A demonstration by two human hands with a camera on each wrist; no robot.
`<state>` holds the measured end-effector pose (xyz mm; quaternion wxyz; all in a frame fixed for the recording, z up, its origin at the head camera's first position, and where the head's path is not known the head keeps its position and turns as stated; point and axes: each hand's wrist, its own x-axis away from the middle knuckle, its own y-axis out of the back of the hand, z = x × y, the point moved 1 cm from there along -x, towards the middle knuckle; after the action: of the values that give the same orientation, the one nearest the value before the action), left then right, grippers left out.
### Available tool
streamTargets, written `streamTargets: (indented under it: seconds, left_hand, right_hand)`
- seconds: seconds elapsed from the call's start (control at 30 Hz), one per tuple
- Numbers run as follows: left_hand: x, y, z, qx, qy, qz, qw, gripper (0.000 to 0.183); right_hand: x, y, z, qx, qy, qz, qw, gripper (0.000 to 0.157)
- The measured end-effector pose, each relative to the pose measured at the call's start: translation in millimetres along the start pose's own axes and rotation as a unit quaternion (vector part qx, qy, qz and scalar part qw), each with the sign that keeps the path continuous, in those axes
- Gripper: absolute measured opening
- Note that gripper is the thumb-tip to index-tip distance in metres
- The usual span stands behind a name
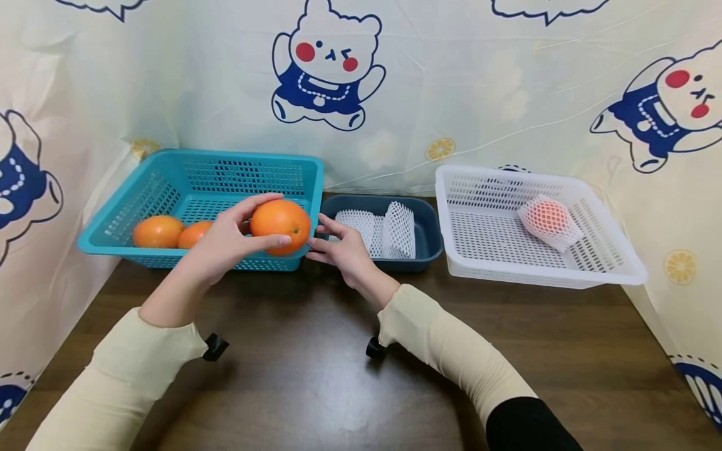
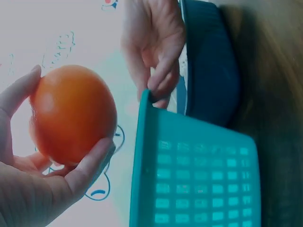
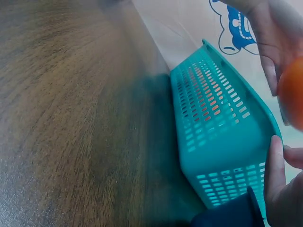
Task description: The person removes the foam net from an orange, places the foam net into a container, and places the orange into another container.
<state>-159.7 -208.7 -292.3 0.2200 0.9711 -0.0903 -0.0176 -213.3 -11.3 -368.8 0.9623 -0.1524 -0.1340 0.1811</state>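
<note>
My left hand [image 1: 225, 237] grips a large orange [image 1: 281, 227], thumb in front and fingers behind, above the right end of the teal basket [image 1: 313, 181]. In the left wrist view the orange [image 2: 73, 113] stands higher than the basket's rim. My right hand [image 1: 345, 249] is beside the orange with nothing in it, its fingers loosely extended at the basket's right corner; whether they touch the rim I cannot tell. Behind this hand, white foam net sleeves [image 1: 399, 230] lie in a dark blue bin [image 1: 429, 232].
Two more oranges [image 1: 159, 232] lie in the teal basket's left part. On the right stands a white basket [image 1: 479, 266] with a fruit in a foam net [image 1: 546, 219]. A printed cloth [image 1: 395, 150] hangs behind the brown table [image 1: 316, 376].
</note>
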Motion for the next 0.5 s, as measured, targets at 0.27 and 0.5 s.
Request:
streamTargets:
  seconds: [0.27, 0.5]
  left_hand:
    - [-13.3, 8.6, 14.6, -0.03, 0.021, -0.042, 0.9984, 0.079]
    - [-27.4, 18.3, 30.2, -0.06, 0.05, -0.023, 0.9967, 0.083]
  right_hand:
    - [-1, 0.6, -2, -0.002, 0.0, -0.007, 1.0, 0.063]
    - [-1, -0.4, -2, -0.003, 0.002, -0.011, 1.0, 0.062]
